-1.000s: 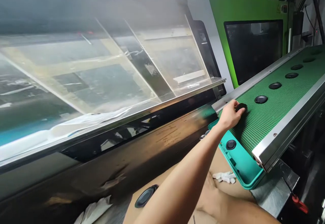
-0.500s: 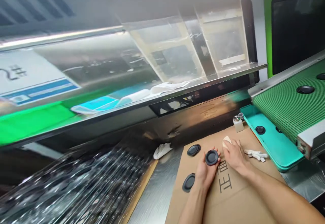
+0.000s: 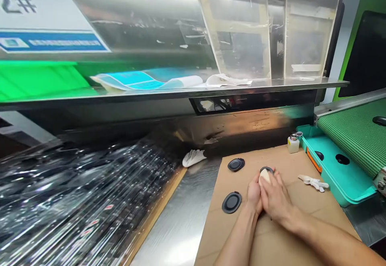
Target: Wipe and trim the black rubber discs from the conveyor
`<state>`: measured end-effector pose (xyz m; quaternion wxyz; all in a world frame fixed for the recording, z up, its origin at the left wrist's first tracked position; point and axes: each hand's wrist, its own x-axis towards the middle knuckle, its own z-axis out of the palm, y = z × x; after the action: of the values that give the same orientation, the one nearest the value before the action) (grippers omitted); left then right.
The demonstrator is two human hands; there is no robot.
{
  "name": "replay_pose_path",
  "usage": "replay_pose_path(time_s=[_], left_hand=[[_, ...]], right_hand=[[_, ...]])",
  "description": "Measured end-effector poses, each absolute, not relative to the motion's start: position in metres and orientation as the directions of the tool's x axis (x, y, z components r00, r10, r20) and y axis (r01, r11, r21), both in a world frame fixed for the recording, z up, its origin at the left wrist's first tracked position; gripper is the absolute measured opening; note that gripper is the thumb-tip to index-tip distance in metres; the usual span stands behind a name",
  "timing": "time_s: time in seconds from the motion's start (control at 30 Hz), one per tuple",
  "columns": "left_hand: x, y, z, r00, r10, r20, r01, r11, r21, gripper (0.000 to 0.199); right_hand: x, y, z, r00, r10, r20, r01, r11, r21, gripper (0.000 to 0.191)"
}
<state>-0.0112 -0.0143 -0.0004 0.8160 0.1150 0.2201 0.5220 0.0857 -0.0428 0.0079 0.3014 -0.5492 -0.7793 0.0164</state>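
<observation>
My left hand (image 3: pixel 254 193) is closed around a black round cap (image 3: pixel 266 170), mostly hidden by my fingers. In my right hand (image 3: pixel 276 197) is a small cream cloth pad (image 3: pixel 264 176), pressed against the cap's face. Both hands are together over the cardboard sheet (image 3: pixel 256 242). To their left lie another black round cap (image 3: pixel 231 202) and, farther back, a small stack of black caps (image 3: pixel 236 164). A white glove (image 3: pixel 313 182) is on the cardboard at the right.
A teal tray (image 3: pixel 356 185) holding black caps stands right, beside a green conveyor belt (image 3: pixel 362 125). A small pump bottle (image 3: pixel 293 143) sits at the cardboard's back corner. Plastic-wrapped black parts (image 3: pixel 99 193) fill the left. A metal shelf (image 3: pixel 169 95) spans the back.
My right hand has brought the cloth pad left onto the cap, and my hands have come together. The cap was in plain sight on my left palm before. The camera view has turned and levelled.
</observation>
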Motion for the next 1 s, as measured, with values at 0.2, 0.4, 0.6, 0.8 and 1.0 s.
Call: replay_pose_path(time_s=[0.2,0.4,0.6,0.8,1.0], left_hand=[[-0.008,-0.015,0.003,0.293,0.926,-0.237,-0.838,0.368,0.403,0.04],[-0.009,-0.016,0.009,0.209,0.936,-0.283,-0.842,0.319,0.435,0.034],[-0.007,-0.006,0.009,0.195,0.935,-0.298,-0.824,0.32,0.467,0.033],[-0.011,-0.003,0.012,0.215,0.937,-0.276,-0.814,0.328,0.479,0.035],[-0.008,-0.006,0.012,0.235,0.933,-0.273,-0.771,0.35,0.532,0.036]], right_hand=[[0.088,-0.041,0.007,-0.212,0.852,0.479,0.867,0.39,-0.309,0.042],[0.116,-0.014,0.009,-0.158,0.861,0.483,0.813,0.391,-0.432,0.044],[0.14,-0.008,0.024,-0.143,0.904,0.404,0.592,0.405,-0.697,0.039],[0.139,-0.028,0.034,-0.239,0.951,0.198,0.566,0.302,-0.767,0.049],[0.133,-0.014,0.023,-0.184,0.957,0.225,0.427,0.284,-0.858,0.031]])
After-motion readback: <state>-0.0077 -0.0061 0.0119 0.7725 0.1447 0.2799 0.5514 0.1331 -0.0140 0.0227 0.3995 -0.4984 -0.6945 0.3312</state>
